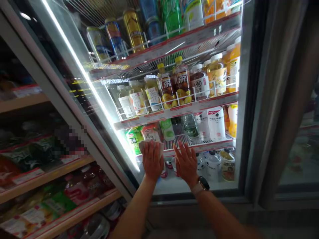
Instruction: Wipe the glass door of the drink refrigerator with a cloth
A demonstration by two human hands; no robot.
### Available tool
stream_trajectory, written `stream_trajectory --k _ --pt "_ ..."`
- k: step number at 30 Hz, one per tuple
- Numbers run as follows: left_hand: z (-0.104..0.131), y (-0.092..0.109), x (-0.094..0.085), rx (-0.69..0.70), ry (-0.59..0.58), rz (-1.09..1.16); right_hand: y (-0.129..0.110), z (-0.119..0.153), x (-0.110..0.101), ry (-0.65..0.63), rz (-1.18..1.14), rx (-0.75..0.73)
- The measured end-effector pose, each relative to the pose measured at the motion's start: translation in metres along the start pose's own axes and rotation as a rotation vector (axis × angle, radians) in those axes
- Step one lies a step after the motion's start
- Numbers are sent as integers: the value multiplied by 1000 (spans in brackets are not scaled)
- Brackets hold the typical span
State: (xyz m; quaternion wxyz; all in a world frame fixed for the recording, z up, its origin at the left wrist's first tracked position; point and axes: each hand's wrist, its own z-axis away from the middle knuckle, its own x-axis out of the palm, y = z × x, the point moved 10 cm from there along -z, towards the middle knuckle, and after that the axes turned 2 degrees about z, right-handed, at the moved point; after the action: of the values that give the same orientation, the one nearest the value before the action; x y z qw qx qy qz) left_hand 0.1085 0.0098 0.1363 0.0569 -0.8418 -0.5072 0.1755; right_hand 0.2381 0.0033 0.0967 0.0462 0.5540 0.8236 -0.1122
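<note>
My left hand [152, 162] presses a pale folded cloth [141, 146], fingers stretched over it, at the front of the lit drinks fridge. The cloth shows past the fingertips on both sides. To its right, my right hand [185, 162] has its fingers spread and holds nothing; its palm faces the fridge front. A dark watch [203, 183] is on the right wrist. Just beyond the hands is the fridge's lower shelf edge [219, 144], with a green pack [134, 137] and a clear bottle [191, 127] above it. Faint reflections suggest a glass pane in front of the drinks.
Cans [134, 30] and bottles fill the upper shelf, and tea bottles [166, 86] line the middle one. At left, a metal frame [59, 99] separates the fridge from wooden shelves [57, 174] holding packaged goods. Another dark door frame [281, 99] stands at right.
</note>
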Motion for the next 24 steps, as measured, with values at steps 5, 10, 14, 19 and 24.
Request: stream_trajectory --k 5,10,14,19,24 --pt "62 -65 -19 -211 12 -31 0 4 0 72 19 10" --pt "129 -122 -48 -479 64 -63 -1 5 0 88 32 12" --pt "122 -117 -48 -503 102 -58 -1 6 -1 93 31 26" --pt "36 -60 -22 -302 59 2 -1 6 -1 94 41 32" --pt "-8 -2 3 -119 -14 42 -2 6 -1 102 66 20"
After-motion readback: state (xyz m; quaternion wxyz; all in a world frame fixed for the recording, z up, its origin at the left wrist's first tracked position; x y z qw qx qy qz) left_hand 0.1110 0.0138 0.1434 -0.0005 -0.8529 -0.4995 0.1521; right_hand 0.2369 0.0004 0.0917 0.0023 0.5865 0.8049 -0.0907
